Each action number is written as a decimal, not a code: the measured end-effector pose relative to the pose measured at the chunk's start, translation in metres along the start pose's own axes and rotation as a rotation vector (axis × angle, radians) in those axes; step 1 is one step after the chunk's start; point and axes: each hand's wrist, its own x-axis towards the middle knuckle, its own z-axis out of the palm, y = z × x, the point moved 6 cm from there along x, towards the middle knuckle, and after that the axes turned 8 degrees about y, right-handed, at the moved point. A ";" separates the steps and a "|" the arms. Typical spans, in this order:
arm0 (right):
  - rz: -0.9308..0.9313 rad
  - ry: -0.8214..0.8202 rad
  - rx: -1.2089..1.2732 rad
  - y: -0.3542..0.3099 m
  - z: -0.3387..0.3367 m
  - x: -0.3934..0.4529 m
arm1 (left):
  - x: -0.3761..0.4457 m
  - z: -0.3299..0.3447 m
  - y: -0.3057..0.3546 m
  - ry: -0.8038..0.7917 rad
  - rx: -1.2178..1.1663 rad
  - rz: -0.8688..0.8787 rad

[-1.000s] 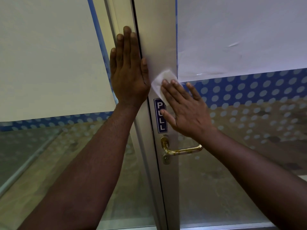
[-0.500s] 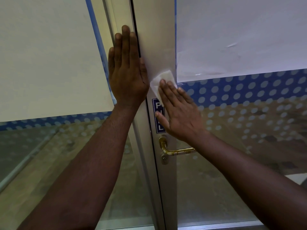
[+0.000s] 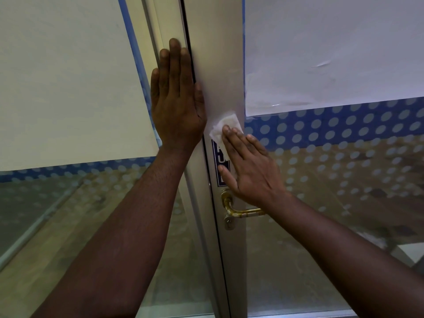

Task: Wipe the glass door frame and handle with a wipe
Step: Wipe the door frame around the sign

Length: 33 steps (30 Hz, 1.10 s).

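The silver door frame [image 3: 218, 65] runs upright through the middle of the view, between two glass panes. My left hand [image 3: 177, 95] lies flat against the frame's left edge, fingers pointing up, holding nothing. My right hand [image 3: 250, 168] presses a white wipe [image 3: 224, 127] flat onto the frame, and only the wipe's upper part shows past my fingertips. This hand covers most of a blue PULL sign [image 3: 218, 154]. Just below my right wrist, the brass lever handle [image 3: 241, 212] sticks out to the right, with a keyhole under it.
White sheets cover the upper left glass [image 3: 68, 76] and upper right glass [image 3: 332, 49]. A blue band with pale dots [image 3: 344, 125] crosses the right pane. A wooden floor shows through the lower glass.
My right hand has slid the wipe left and then a little down the frame, covering the PULL sign that was in full view. My left hand has stayed in place.
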 end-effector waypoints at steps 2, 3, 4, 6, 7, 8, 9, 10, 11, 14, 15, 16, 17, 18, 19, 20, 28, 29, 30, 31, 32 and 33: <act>0.018 0.057 0.002 0.002 -0.007 0.013 | 0.000 0.001 0.000 -0.005 0.014 0.001; 0.032 0.097 0.007 0.002 -0.011 0.024 | 0.000 0.001 0.000 -0.006 0.022 0.001; 0.047 0.125 0.015 0.001 -0.013 0.033 | -0.001 0.002 -0.001 -0.008 0.026 0.003; 0.050 0.117 0.017 -0.005 -0.011 0.037 | 0.000 0.003 -0.002 -0.015 0.033 0.007; 0.022 0.084 0.011 -0.008 -0.007 0.030 | 0.000 0.004 -0.002 -0.014 0.037 0.006; -0.013 0.038 0.004 -0.011 -0.001 0.018 | 0.000 0.004 -0.003 -0.010 0.036 0.004; -0.034 -0.015 -0.008 -0.013 0.003 0.005 | 0.000 0.003 -0.004 -0.010 0.028 0.005; -0.031 -0.053 -0.020 -0.011 0.006 -0.005 | 0.000 0.003 -0.004 -0.010 0.019 0.008; -0.017 -0.051 -0.024 -0.008 0.006 -0.007 | -0.001 0.002 -0.004 -0.008 0.013 0.010; 0.055 0.085 0.025 -0.007 -0.009 0.022 | -0.003 0.003 -0.005 -0.006 -0.007 0.012; 0.069 0.125 0.042 -0.009 -0.013 0.033 | -0.003 0.003 -0.005 -0.004 -0.006 0.013; 0.071 0.136 0.052 -0.012 -0.014 0.039 | -0.003 0.004 -0.006 -0.005 -0.004 0.012; 0.055 0.120 0.053 -0.015 -0.012 0.039 | -0.003 0.004 -0.006 -0.005 -0.003 0.011; 0.026 0.092 0.048 -0.018 -0.008 0.033 | -0.003 0.004 -0.006 -0.003 0.000 0.007; -0.002 0.059 0.044 -0.020 -0.003 0.023 | -0.002 0.004 -0.006 -0.001 0.001 0.001; -0.023 0.026 0.040 -0.020 0.001 0.011 | -0.002 0.003 -0.006 -0.001 -0.002 -0.002; 0.065 0.180 0.033 -0.002 -0.012 0.045 | -0.004 0.003 -0.004 -0.027 0.038 0.026; 0.045 0.160 0.020 -0.004 -0.009 0.041 | -0.004 0.003 -0.004 -0.030 0.041 0.029; 0.014 0.131 -0.001 -0.006 -0.003 0.031 | -0.004 0.003 -0.004 -0.029 0.050 0.029; -0.018 0.095 -0.025 -0.007 0.003 0.018 | -0.004 0.003 -0.004 -0.029 0.057 0.029; -0.042 0.059 -0.044 -0.006 0.007 0.006 | -0.003 0.003 -0.004 -0.031 0.060 0.030; -0.053 0.038 -0.061 -0.003 0.009 -0.003 | -0.003 0.003 -0.003 -0.033 0.064 0.032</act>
